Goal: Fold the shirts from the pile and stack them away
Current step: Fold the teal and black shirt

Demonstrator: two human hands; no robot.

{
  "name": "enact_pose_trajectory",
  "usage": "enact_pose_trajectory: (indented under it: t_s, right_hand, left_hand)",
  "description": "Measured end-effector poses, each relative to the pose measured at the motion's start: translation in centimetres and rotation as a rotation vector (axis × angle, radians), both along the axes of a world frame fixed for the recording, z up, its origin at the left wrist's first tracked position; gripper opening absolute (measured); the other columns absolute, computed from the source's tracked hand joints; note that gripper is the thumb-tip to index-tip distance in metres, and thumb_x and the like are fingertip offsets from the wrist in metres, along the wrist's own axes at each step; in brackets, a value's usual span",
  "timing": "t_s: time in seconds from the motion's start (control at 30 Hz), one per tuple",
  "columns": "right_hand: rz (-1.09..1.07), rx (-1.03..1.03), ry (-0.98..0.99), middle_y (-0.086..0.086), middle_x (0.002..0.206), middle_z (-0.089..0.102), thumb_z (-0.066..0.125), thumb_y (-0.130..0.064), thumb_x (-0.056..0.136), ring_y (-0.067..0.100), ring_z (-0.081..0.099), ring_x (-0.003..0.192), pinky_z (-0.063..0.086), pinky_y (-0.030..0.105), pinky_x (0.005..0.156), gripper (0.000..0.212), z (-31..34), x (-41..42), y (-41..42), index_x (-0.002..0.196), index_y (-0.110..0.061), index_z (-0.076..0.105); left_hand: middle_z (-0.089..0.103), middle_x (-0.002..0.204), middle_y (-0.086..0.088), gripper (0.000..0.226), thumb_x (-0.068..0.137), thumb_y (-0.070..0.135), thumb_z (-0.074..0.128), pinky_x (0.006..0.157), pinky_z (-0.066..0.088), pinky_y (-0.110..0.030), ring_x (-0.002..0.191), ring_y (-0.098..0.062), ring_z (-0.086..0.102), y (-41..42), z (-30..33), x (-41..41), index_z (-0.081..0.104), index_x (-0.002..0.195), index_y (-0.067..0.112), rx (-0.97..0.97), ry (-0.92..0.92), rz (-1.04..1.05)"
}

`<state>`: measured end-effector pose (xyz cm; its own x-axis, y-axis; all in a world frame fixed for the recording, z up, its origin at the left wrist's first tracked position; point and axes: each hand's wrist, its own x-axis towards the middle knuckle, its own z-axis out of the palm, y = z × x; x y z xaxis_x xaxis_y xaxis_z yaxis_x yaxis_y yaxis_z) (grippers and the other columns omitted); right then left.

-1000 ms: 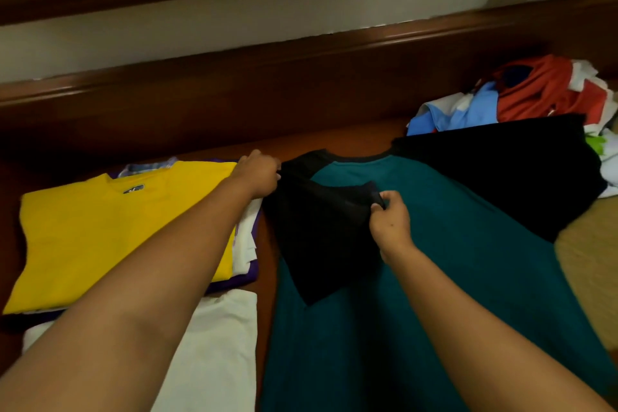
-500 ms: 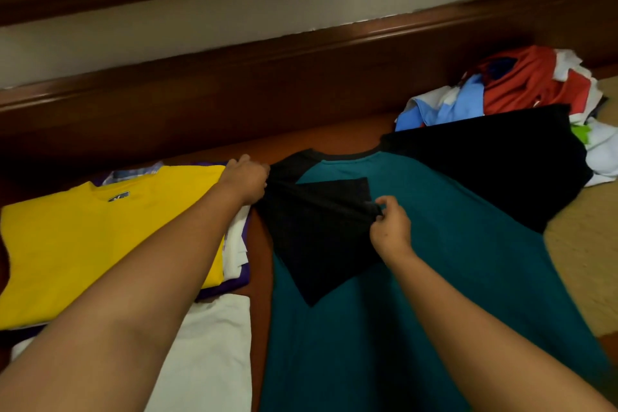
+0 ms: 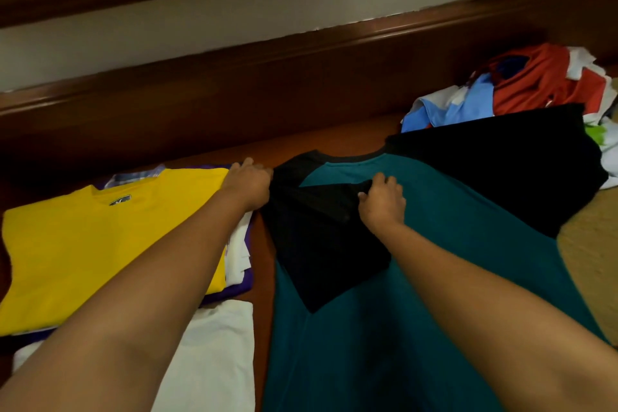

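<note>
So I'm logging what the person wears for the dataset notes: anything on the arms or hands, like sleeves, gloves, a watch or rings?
Nothing shows. The left hand and right hand are bare, no gloves, and both forearms are uncovered to the frame edge: no sleeve, watch or bracelet. Rings cannot be ruled out; the fingers are partly hidden.

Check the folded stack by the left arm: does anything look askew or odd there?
Slightly. Under the yellow shirt, white and purple layers stick out unevenly on the stack's right side. Otherwise nothing stands out: both hands are working on the teal shirt, folding its black sleeve inward.
</note>
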<state>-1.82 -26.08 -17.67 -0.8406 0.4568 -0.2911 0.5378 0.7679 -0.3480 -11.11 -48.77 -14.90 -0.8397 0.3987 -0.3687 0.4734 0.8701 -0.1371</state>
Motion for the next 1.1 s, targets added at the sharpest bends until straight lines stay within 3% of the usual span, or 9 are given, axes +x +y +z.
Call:
enact_pose_trajectory:
  t_s: [0.17, 0.27, 0.37, 0.47, 0.57, 0.63, 0.7, 0.9, 1.1]
  right_hand:
    - [-0.114, -0.149, 0.053, 0.011, 0.11, 0.057, 0.052, -0.007, 0.092, 0.033, 0.054, 0.106, 0.042, 0.037, 0.084, 0.021, 0.7, -1.8, 1.7, 0.112, -0.004, 0.048]
    - [-0.193, -0.198, 0.109, 0.013, 0.105, 0.058, 0.052, -0.009, 0.093, 0.034, 0.057, 0.103, 0.04, 0.033, 0.075, 0.016, 1.0, -1.8, 2.0, 0.109, -0.006, 0.047]
    - [-0.146, -0.077, 0.201, 0.015, 0.124, 0.05, 0.057, -0.015, 0.092, 0.034, 0.048, 0.116, 0.041, 0.044, 0.091, 0.034, 0.2, -0.2, 1.0, 0.123, -0.006, 0.046]
    - [0.12, -0.004, 0.383, 0.016, 0.136, 0.045, 0.059, -0.015, 0.09, 0.033, 0.04, 0.127, 0.039, 0.05, 0.103, 0.045, -1.1, 3.6, -1.0, 0.132, -0.004, 0.046]
    - [0.406, 0.059, 0.187, 0.01, 0.158, 0.021, 0.041, -0.033, 0.1, 0.029, 0.016, 0.146, 0.02, 0.049, 0.116, 0.054, -2.8, 6.3, -1.8, 0.147, -0.011, 0.031]
    - [0.436, 0.12, -0.006, 0.001, 0.162, -0.002, 0.017, -0.051, 0.101, 0.022, -0.005, 0.149, 0.002, 0.046, 0.118, 0.063, -3.7, 6.4, -0.9, 0.154, -0.019, 0.008]
    - [0.449, 0.197, -0.06, -0.002, 0.162, -0.009, 0.004, -0.059, 0.096, 0.02, -0.012, 0.148, -0.005, 0.047, 0.117, 0.069, -3.9, 6.0, 0.0, 0.154, -0.023, -0.002]
    - [0.407, 0.069, 0.02, 0.004, 0.162, 0.005, 0.021, -0.047, 0.102, 0.023, -0.008, 0.149, 0.0, 0.045, 0.119, 0.06, -1.6, 7.6, -0.4, 0.153, -0.017, 0.014]
    - [0.43, -0.171, 0.16, 0.007, 0.146, 0.042, 0.046, -0.028, 0.099, 0.024, 0.02, 0.145, 0.02, 0.041, 0.116, 0.043, 0.2, 14.5, -3.5, 0.138, -0.01, 0.046]
  left_hand:
    - [0.06, 0.118, -0.008, 0.029, 0.091, 0.015, 0.051, 0.092, 0.036, -0.038, 0.119, -0.027, 0.042, -0.2, 0.3, -0.9, 0.058, 0.12, 0.014, -0.049, 0.057, -0.037]
    - [0.057, 0.122, -0.01, 0.031, 0.092, 0.017, 0.053, 0.091, 0.037, -0.038, 0.119, -0.028, 0.044, -0.4, 0.2, -1.0, 0.055, 0.122, 0.013, -0.013, 0.063, -0.019]
    - [0.049, 0.129, -0.012, 0.037, 0.091, 0.016, 0.054, 0.091, 0.039, -0.04, 0.118, -0.03, 0.045, -0.1, 0.2, 0.4, 0.052, 0.128, 0.01, 0.212, 0.18, -0.007]
    - [0.051, 0.123, -0.01, 0.035, 0.092, 0.016, 0.051, 0.087, 0.041, -0.039, 0.111, -0.028, 0.049, 0.9, -0.5, 3.3, 0.053, 0.127, 0.012, 0.411, 0.197, 0.007]
    - [0.047, 0.132, -0.01, 0.042, 0.096, 0.025, 0.047, 0.092, 0.042, -0.036, 0.116, -0.026, 0.047, 1.2, -2.5, 6.7, 0.044, 0.136, 0.014, 0.305, 0.077, -0.001]
    - [0.04, 0.141, -0.011, 0.05, 0.096, 0.03, 0.047, 0.097, 0.04, -0.037, 0.125, -0.028, 0.043, 1.0, -3.7, 7.4, 0.036, 0.142, 0.015, 0.246, 0.063, 0.059]
    - [0.036, 0.145, -0.011, 0.053, 0.096, 0.03, 0.048, 0.101, 0.039, -0.038, 0.129, -0.028, 0.039, 1.4, -4.0, 7.4, 0.033, 0.144, 0.015, 0.242, 0.069, 0.107]
    - [0.04, 0.144, -0.013, 0.049, 0.094, 0.024, 0.051, 0.105, 0.035, -0.039, 0.131, -0.029, 0.038, 2.0, -3.1, 11.8, 0.042, 0.14, 0.01, 0.403, 0.064, 0.184]
    - [0.058, 0.119, -0.014, 0.038, 0.087, 0.014, 0.06, 0.086, 0.049, -0.04, 0.105, -0.032, 0.056, 0.5, -3.5, 24.4, 0.058, 0.123, 0.006, 0.526, 0.1, 0.392]
